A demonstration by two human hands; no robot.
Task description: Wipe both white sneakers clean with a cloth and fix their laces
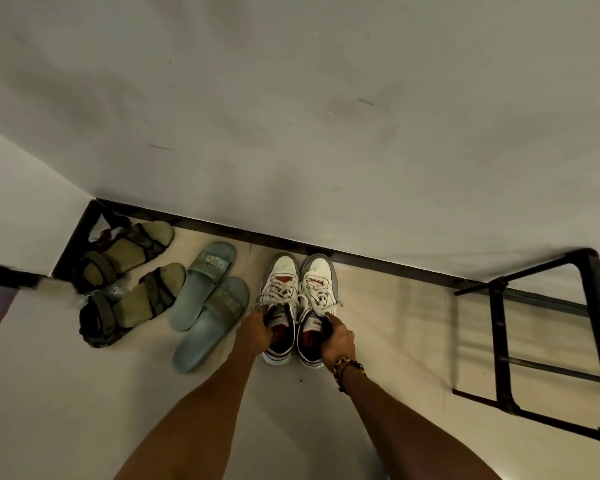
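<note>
Hands first: the left hand [258,329] curls its fingers over the collar of the left sneaker [280,306], gripping it at the tongue and opening, with the forearm reaching in from the bottom edge. The right hand [338,341] grips the right sneaker [317,306] the same way, fingers hooked into the opening beside the tongue; a beaded bracelet [347,367] in dark and orange beads circles that wrist.

Both sneakers stand on the floor [66,393], side by side and touching, toes pointing at the wall [291,116]. They are white with grey toe trim, red patches on the tongues and dark red linings. Their laces [293,296] are white, loose and tangled across the gap between the two shoes. Whether the soles are lifted off the floor cannot be told.

Just left of the sneakers lie two pale blue slides [210,303], one overlapping the other, angled toward the wall. Further left, in the corner, are two olive sandals [132,271] with dark straps, with some crumpled plastic near them. A dark skirting [326,251] runs along the foot of the wall. At the right edge stands a black metal frame [548,341], well apart from the sneakers.
</note>
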